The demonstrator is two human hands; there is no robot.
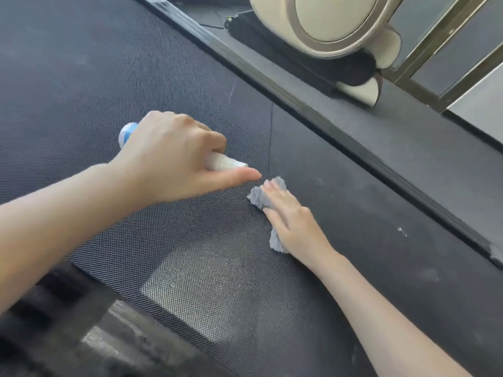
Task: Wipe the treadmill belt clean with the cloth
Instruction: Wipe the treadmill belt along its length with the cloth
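The black textured treadmill belt fills most of the view. My right hand lies flat on a small grey cloth, pressing it onto the belt near the middle; cloth edges show above and below the hand. My left hand hovers just left of it, gripping a white and blue bottle whose white nozzle end points down at the belt beside the cloth. A thin seam line runs across the belt above the cloth. Faint pale smears mark the belt to the right.
A black side rail runs diagonally along the belt's far edge. Beyond it a cream-coloured round appliance stands on the deck, beside a metal-framed glass panel. The near rail lies at the lower left.
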